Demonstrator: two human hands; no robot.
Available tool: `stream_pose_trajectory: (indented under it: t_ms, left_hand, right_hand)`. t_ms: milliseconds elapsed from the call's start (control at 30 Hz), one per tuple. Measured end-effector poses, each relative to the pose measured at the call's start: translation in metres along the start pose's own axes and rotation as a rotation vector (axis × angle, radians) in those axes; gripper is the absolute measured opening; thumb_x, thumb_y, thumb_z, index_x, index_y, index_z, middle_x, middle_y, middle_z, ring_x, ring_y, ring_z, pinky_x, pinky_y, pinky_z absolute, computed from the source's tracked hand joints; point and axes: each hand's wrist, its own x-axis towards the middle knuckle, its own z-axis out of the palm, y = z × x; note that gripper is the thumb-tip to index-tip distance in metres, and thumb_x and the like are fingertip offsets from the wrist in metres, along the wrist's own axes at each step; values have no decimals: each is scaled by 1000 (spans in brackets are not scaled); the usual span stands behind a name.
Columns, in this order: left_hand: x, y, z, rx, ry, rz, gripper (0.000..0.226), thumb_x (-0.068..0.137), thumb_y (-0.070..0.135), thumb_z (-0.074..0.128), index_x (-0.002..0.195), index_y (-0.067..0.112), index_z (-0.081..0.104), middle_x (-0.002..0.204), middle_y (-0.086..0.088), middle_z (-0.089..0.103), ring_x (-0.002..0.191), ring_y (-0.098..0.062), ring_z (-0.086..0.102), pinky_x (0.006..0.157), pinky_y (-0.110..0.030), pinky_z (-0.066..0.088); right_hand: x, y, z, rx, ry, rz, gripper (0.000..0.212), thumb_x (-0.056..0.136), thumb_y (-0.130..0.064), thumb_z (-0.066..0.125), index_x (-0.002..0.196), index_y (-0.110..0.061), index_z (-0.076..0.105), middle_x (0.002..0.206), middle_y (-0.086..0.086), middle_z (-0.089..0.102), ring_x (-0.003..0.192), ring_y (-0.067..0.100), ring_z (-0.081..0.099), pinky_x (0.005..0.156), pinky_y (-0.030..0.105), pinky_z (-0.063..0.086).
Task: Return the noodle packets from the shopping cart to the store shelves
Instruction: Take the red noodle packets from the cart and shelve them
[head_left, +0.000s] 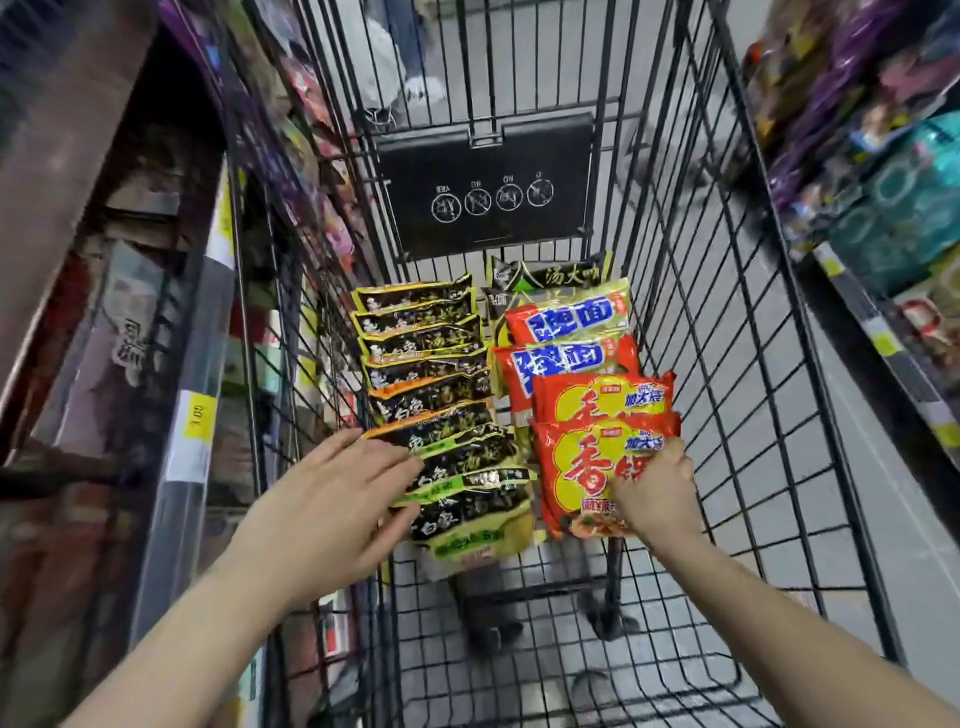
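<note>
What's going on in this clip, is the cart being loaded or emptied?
One frame cannot show direction. A person reaches into a wire shopping cart standing between store shelves. The right hand pinches the nearest red noodle packet. The left hand, fingers straight, touches the row of black noodle packets. More red packets lie behind, all in the cart.
</note>
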Motion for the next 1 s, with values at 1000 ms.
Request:
stream_pose_trajectory:
  t_ms: [1000]
  left_hand:
    - [66,47,-5,-464,-20,-172,50,97,37,41,145,24,31,149,6,36,136,-11,34,112,-31,27]
  right_hand:
    - [-77,-51,-154,-54,145,-474,33,80,-38,69,102,-21,51,103,-2,54,95,26,59,72,34,45]
